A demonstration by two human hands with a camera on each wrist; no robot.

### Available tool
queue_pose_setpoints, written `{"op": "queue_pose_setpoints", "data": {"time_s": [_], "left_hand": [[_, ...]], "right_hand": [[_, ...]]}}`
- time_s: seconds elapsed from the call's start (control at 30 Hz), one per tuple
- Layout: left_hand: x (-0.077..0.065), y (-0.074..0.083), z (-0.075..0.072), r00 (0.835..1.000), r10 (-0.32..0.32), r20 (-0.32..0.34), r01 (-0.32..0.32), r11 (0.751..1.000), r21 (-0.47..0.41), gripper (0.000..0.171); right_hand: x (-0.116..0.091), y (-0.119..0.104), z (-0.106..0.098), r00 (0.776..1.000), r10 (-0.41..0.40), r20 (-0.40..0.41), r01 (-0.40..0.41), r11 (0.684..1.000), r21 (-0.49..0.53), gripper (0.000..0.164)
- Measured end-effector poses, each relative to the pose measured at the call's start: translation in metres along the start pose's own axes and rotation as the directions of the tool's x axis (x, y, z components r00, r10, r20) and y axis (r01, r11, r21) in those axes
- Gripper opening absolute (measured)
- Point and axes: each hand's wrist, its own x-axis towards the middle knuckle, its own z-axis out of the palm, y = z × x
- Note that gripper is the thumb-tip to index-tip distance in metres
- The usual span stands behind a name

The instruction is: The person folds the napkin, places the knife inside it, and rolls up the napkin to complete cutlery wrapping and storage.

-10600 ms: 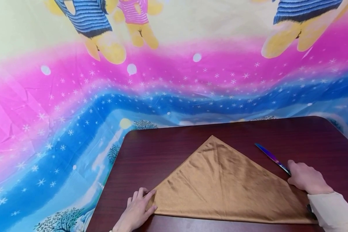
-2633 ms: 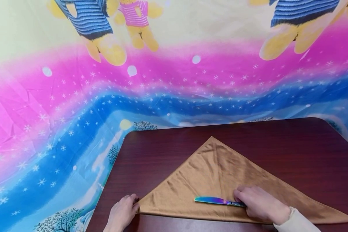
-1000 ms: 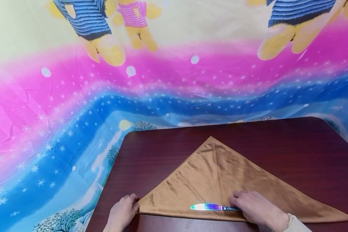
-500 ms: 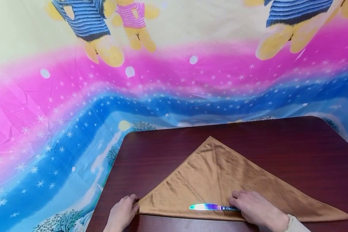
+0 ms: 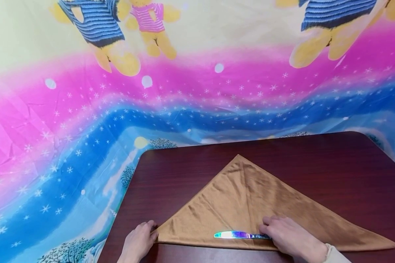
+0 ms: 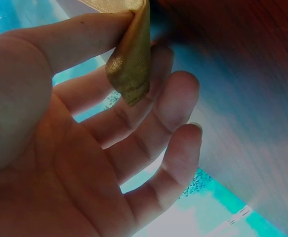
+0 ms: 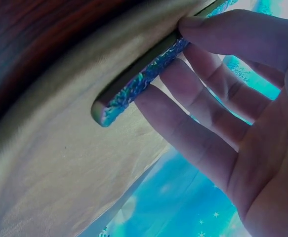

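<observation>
A tan cloth (image 5: 247, 193) folded into a triangle lies on the dark wooden table (image 5: 335, 164), its long edge toward me. An iridescent knife (image 5: 232, 235) lies on the cloth near that front edge, blade pointing left. My right hand (image 5: 266, 231) holds the knife's handle (image 7: 139, 81) between thumb (image 7: 223, 29) and fingers against the cloth. My left hand (image 5: 152, 229) pinches the cloth's left corner (image 6: 131, 69) between thumb and fingers at the table's front left.
A bright sheet (image 5: 118, 109) printed with cartoon bears, pink and blue bands and stars hangs behind and drapes down left of the table. The table's rounded far corners show at the left (image 5: 145, 151) and right (image 5: 362, 134).
Since ten seconds ago the knife went from the bare table right of the cloth onto the cloth's front edge. In the last second it slid a little to the left; the left hand stayed.
</observation>
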Motion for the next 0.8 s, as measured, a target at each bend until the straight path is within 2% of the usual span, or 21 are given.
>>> {"op": "queue_pose_setpoints", "data": {"time_s": [0.17,0.4,0.8], "left_hand": [[-0.0002,0.0001,-0.0001,1.000,0.004,-0.009,-0.004,1.000,0.004,0.013],[-0.0001,0.0005,-0.0001,0.999,0.021,-0.029,-0.021,1.000,0.009,0.013],[-0.0009,0.0004,0.0007,0.996,0.062,-0.067,-0.060,0.997,0.039,0.017]], "right_hand": [[0.0013,-0.0010,-0.0001,1.000,0.011,0.026,-0.011,1.000,0.004,0.030],[-0.0007,-0.0010,0.0010,0.999,-0.017,-0.040,0.017,1.000,-0.017,0.032],[-0.0023,-0.0003,0.0020,0.998,-0.021,-0.057,0.020,0.999,-0.026,0.032]]}}
